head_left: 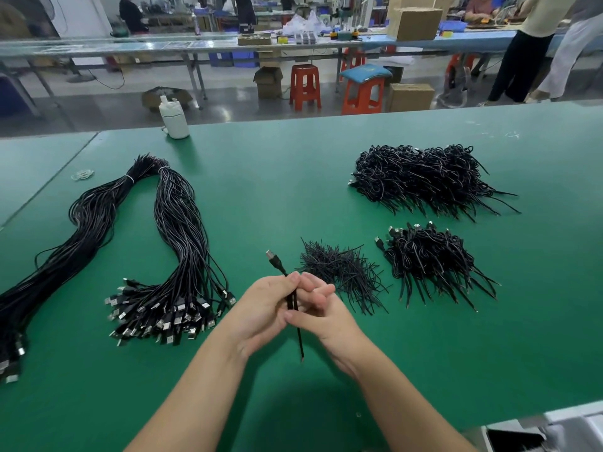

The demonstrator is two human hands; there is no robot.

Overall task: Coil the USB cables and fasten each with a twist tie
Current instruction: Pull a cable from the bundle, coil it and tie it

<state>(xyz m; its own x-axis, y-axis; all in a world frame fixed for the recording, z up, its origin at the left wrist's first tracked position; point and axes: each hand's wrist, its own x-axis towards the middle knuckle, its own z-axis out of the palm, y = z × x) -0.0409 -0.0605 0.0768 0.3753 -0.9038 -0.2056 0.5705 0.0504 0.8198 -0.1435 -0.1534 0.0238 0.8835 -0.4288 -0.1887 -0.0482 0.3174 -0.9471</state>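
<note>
Both bare hands meet above the green table mat, gripping one thin black USB cable.

Left hand comes in from lower left, palm turned right, fingers curled round the cable strands, fingertips at top near the plug end. Right hand comes from lower right, fingers laid across toward the left hand, thumb pressed against the strands; exact pinch partly hidden. Both forearms bare, angled inward to form a V, wrists raised off the mat. Cable tail hangs below between the wrists.
</note>
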